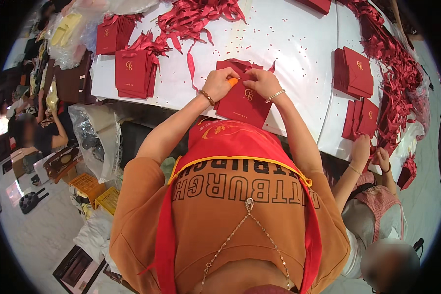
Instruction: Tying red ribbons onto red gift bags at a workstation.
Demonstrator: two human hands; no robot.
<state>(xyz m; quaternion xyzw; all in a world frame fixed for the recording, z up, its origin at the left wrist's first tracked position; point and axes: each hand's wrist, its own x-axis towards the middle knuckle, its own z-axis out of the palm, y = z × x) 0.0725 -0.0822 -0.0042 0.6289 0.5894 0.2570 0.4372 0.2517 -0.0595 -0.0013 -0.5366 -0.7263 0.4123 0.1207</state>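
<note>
A dark red paper bag (242, 104) with a gold emblem lies flat at the table's near edge, in front of my body. Red ribbon (241, 64) runs across its top, and one end sticks out beyond my right hand. My left hand (219, 84), with an orange cover on one finger, is closed in a pinch over the bag's upper left part. Facing it, my right hand (265, 84) pinches the ribbon near the upper right corner. The fingertips nearly meet; what the left ones hold is too small to make out.
Stacks of red bags (134, 73) stand at the left, and more bags (354, 73) at the right. Ribbon heaps (196, 19) lie at the back and along the right side. Red dots litter the white table (299, 105). A co-worker's hands (361, 151) handle bags at the right.
</note>
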